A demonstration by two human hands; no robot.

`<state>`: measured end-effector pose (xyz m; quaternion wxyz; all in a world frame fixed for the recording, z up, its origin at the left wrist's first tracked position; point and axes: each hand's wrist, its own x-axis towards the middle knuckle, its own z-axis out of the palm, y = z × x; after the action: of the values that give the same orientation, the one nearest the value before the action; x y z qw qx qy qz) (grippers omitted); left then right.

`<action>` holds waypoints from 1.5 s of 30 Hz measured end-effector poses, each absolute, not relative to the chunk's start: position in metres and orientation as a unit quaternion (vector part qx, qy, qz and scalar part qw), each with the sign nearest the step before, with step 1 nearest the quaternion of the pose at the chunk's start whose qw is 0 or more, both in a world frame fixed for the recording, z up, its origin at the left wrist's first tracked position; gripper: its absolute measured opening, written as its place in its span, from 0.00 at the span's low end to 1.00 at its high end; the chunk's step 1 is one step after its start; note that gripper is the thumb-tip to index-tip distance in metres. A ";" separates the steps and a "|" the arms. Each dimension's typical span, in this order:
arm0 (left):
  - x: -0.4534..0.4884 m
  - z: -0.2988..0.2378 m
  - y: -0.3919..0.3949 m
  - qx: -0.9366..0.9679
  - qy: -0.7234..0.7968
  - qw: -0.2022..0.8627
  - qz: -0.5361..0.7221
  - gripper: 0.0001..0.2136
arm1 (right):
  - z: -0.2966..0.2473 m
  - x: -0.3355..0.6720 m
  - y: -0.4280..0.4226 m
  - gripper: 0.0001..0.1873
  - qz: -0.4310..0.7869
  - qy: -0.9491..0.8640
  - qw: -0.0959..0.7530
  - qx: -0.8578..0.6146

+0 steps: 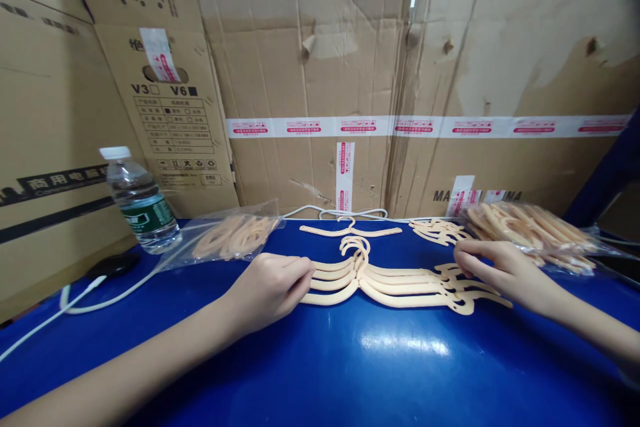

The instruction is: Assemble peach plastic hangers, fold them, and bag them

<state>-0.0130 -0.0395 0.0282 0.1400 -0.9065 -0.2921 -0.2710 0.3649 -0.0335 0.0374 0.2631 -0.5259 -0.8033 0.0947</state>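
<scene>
The left hand [274, 287] is closed around the left ends of aligned hangers [400, 300]; the right hand [500, 272] curls at their right ends, grip indeterminable.

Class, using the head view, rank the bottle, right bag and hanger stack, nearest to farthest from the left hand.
1. Hanger stack: left ends at the left hand.
2. Bottle: back left.
3. Right bag: back right.

Water btl [150, 210] nr blk device [115, 265] & wht cable [93, 287], cardbd boxes [310, 87] behind
</scene>
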 end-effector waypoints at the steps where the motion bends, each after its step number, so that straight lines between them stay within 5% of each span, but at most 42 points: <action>1: -0.013 0.028 -0.039 -0.906 -0.286 0.140 -0.277 0.12 | 0.038 0.365 -0.034 0.23 0.093 -0.804 0.263 -0.525; 18: -0.011 0.030 -0.040 -0.889 -0.288 0.164 -0.317 0.13 | 0.036 0.368 -0.030 0.21 0.067 -0.816 0.254 -0.515; 25: -0.016 0.041 -0.034 -0.866 -0.317 0.195 -0.333 0.11 | 0.048 0.406 -0.005 0.17 -0.074 -0.785 0.197 -0.582; 36: 0.001 0.049 0.001 -0.869 -0.394 0.203 -0.220 0.10 | 0.029 0.395 0.022 0.17 -0.198 -0.737 0.029 -0.646; 45: 0.026 0.050 0.032 -0.872 -0.427 0.207 -0.120 0.09 | 0.026 0.389 0.020 0.15 -0.200 -0.714 0.025 -0.670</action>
<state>0.0264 0.0316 0.0504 0.2072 -0.8720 -0.4269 -0.1201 0.3890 0.0195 0.0261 0.0246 -0.6701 -0.7145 -0.1998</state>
